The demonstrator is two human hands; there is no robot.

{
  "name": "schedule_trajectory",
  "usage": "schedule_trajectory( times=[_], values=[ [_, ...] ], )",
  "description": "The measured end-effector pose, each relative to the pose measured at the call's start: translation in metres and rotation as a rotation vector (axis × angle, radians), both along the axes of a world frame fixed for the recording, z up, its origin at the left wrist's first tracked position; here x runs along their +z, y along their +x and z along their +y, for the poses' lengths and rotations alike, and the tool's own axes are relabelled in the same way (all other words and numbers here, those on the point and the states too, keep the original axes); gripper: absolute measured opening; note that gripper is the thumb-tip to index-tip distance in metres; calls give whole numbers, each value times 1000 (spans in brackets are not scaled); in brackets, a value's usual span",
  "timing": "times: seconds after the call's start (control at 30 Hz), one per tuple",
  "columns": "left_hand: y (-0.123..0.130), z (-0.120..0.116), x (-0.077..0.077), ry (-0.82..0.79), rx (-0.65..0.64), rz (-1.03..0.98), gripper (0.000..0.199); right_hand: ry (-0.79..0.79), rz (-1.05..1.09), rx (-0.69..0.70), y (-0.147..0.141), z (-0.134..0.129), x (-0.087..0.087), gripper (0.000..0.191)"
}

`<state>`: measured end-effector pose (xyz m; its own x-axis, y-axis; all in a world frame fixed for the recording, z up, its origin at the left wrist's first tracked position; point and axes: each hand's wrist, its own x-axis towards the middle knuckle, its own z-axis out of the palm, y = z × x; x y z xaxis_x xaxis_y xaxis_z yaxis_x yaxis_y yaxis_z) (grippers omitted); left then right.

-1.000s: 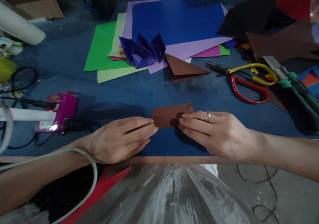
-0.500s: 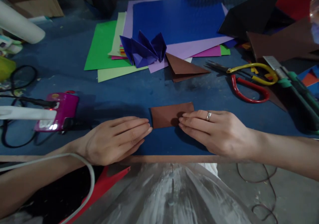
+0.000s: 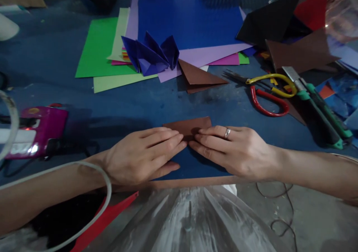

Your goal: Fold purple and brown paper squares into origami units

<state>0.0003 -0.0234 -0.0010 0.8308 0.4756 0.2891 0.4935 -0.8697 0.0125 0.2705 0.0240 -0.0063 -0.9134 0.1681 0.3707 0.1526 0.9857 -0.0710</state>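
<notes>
A small folded piece of brown paper lies on the blue tabletop near its front edge. My left hand rests flat over the left part of the paper, fingers stretched out and fingertips touching it. From the other side, my right hand, with a ring on one finger, lays its outstretched fingertips on the paper's right part; its thumb is hidden. Only a narrow gap separates the two sets of fingertips. The lower left of the paper is covered by my fingers.
Beyond the hands are a folded brown paper triangle, a dark blue folded paper piece and stacked coloured sheets. Scissors and a green-handled cutter lie right. A magenta device with cables sits left.
My left hand has moved right, from beside the brown paper onto its left part. My right fingertips have shifted slightly inward along it. The whole view has shifted a little.
</notes>
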Motion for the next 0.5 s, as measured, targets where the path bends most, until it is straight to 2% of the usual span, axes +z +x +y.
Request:
schedule_trajectory(
  times=[0.3,0.5],
  values=[
    [-2,-2,-3,-46,8,-16,28,108,17,60,1,1,5,34],
    [-4,-2,-3,-46,12,-11,28,103,35,77,5,5,6,32]
  ],
)
